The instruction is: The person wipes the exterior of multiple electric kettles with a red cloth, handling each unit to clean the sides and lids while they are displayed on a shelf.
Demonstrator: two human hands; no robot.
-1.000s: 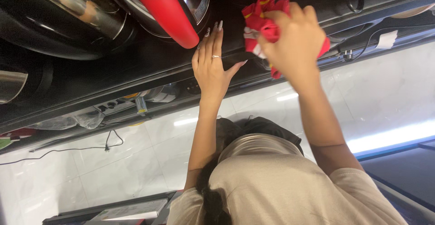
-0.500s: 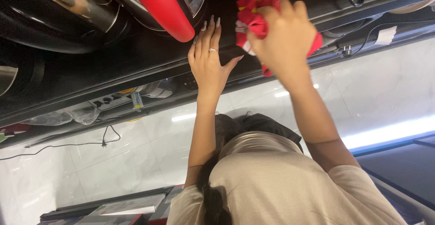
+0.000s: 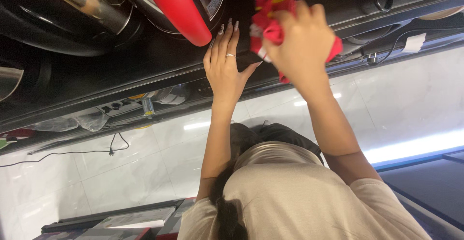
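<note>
While the left hand [image 3: 224,71] lies flat, fingers spread on the black shelf [image 3: 145,61], the right hand [image 3: 302,44] clenches a red cloth [image 3: 270,20] bunched against its fingers, beside a red-handled pot [image 3: 176,3].

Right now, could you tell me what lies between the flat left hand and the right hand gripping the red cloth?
In the head view, only a narrow strip of the black shelf separates the left hand from the right hand clutching the red cloth; nothing else sits there.

right hand [image 3: 302,44] + red cloth [image 3: 270,20] | shifted left | nearer left hand [image 3: 224,66]
</note>
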